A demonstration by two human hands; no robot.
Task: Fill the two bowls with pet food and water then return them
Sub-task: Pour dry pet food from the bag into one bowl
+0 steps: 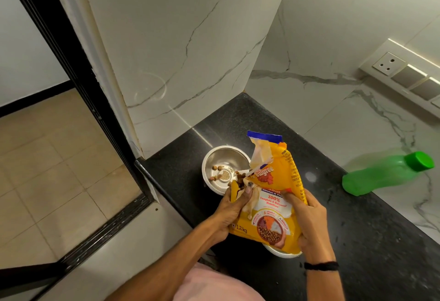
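We have one view only, worn on the head, looking forward and steeply down over the forearms onto the corner of the dark table (pixel 369 241). It sits near: the left hand (pixel 229 210), right hand (pixel 309 219) and food bag (pixel 269 207) fill the lower middle. The wide lens bends the wall (pixel 178 26) and takes in the floor (pixel 47 169) at left, the green bottle (pixel 381 174) at right.

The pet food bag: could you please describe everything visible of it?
The pet food bag is glossy yellow plastic with a torn blue top edge and "1.2 kg" printed. Held above the black counter, it tilts toward the steel bowl, brown kibble spilling from its opened corner. The left hand grips beside that opening, the right hand its right edge. It hides most of a second bowl.
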